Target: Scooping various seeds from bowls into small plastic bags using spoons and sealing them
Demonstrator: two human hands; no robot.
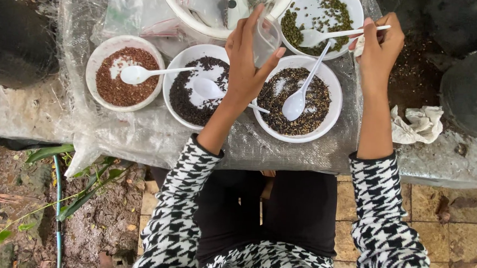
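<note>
left hand (245, 64) grips a clear cup (265, 40) over three white bowls of seeds; right hand (379, 51) clamps a spoon (328, 35) in the greenish-seed bowl (356, 10).

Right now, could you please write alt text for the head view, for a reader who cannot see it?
The left hand holds a small clear plastic bag while the right hand grips a white plastic spoon in a white bowl of greenish seeds. Three more white bowls of reddish-brown seeds, black seeds and dark mixed seeds sit on a clear plastic sheet.
</note>
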